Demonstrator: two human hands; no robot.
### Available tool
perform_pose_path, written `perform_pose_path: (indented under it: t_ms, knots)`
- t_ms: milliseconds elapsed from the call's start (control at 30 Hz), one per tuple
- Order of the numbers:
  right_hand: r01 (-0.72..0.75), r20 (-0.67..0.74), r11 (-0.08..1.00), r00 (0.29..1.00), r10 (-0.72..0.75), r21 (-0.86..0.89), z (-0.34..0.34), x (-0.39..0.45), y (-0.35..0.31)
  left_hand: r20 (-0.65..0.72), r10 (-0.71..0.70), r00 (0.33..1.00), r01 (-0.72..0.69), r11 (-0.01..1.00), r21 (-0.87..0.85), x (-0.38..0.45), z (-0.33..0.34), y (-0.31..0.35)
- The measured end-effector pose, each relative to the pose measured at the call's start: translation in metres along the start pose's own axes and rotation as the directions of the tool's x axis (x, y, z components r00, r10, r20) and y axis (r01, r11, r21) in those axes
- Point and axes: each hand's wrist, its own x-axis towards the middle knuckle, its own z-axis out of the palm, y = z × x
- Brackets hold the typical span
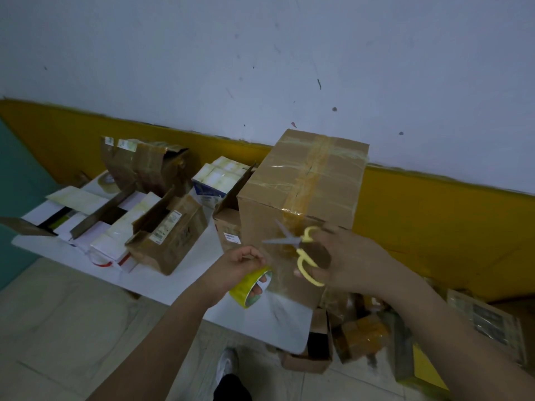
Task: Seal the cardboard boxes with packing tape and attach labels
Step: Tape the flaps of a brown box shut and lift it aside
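A tall cardboard box [307, 183] stands on the white table [179, 282], with clear tape strips across its top and down its front. My left hand [236, 267] grips a yellow tape roll [250, 286] just in front of the box's lower left corner. A stretch of clear tape [275, 273] runs from the roll to the box front. My right hand [344, 259] holds yellow-handled scissors [301, 250] with fingers through the loops. Their blades are spread apart and point left, against the box front above the tape.
Several smaller opened boxes [170, 233] and white cartons [220, 175] crowd the table's left and back. Another tape roll [107, 182] lies at the far left. More taped parcels [364, 334] sit on the floor at the right, below the table. My shoe [227, 364] is under the table edge.
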Motion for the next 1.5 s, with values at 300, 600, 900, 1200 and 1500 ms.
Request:
perform_pose_path:
  t_ms: [300, 600, 900, 1200, 1500]
  knots:
    - [-0.197, -0.557, 0.956, 0.829, 0.043, -0.219, 0.031, 0.076, -0.010, -0.166, 0.017, 0.986, -0.048, 0.982, -0.185, 0.000, 0.008, 0.003]
    - [-0.165, -0.555, 0.955, 0.832, 0.001, -0.246, 0.055, 0.069, -0.025, -0.230, 0.040, 0.972, -0.095, 0.968, -0.231, -0.006, 0.000, 0.000]
    - [0.107, -0.530, 0.987, 0.833, -0.157, -0.124, 0.066, 0.048, -0.044, -0.355, -0.005, 0.935, -0.120, 0.937, -0.328, -0.018, -0.015, -0.002]
    - [-0.249, 0.187, 0.950, 0.959, 0.213, 0.190, 0.206, 0.070, -0.019, -0.405, -0.159, 0.901, -0.035, 0.901, -0.432, -0.016, -0.041, -0.043]
    - [-0.246, 0.360, 0.966, 0.911, 0.203, 0.078, 0.293, 0.103, -0.029, -0.410, -0.276, 0.869, 0.096, 0.908, -0.407, 0.001, -0.092, -0.091]
